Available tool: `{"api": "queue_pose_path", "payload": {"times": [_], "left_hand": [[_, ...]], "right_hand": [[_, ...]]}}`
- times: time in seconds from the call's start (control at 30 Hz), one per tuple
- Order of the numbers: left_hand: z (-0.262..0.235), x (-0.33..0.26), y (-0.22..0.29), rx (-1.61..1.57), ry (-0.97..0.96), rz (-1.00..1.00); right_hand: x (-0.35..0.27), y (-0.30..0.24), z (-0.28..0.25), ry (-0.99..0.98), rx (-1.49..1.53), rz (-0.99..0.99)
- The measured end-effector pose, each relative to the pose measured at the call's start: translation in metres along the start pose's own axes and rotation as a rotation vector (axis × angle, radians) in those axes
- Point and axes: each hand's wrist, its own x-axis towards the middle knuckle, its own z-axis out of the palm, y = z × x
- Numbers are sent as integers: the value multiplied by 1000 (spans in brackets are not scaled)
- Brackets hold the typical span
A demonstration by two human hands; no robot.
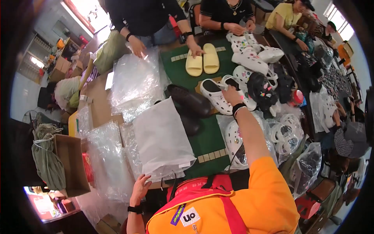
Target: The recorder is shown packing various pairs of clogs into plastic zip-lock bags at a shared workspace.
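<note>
White clogs (220, 103) sit under my right grip (233, 96), can't tell if clamped; left grip (139, 188) loosely apart beside the white bag (161, 134); pickup step, I'd guess, next needs a firm hold.

To the right of the left hand (140, 190), and much nearer the body than the right hand (233, 95), the orange shirt (249, 210) bears a purple strip (178, 214) with pale lettering and, just beside it, a white patch (191, 217) with bold black letters. Level with the left hand, the red apron (200, 185) carries faint lettering.
</note>
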Motion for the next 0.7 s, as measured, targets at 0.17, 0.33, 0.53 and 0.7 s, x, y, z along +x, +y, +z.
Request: {"api": "queue_pose_path", "payload": {"times": [0.17, 0.33, 0.53, 0.7], "left_hand": [[1, -9, 2, -155, -97, -185], [3, 2, 4, -188, -145, -221], [9, 21, 12, -153, -70, -80], [15, 23, 8, -117, -100, -66]], "right_hand": [[35, 5, 13, -192, 56, 218], [32, -11, -18, -324, 210, 372], [44, 12, 4, -189, 116, 230], [39, 46, -11, -235, -124, -4]]}}
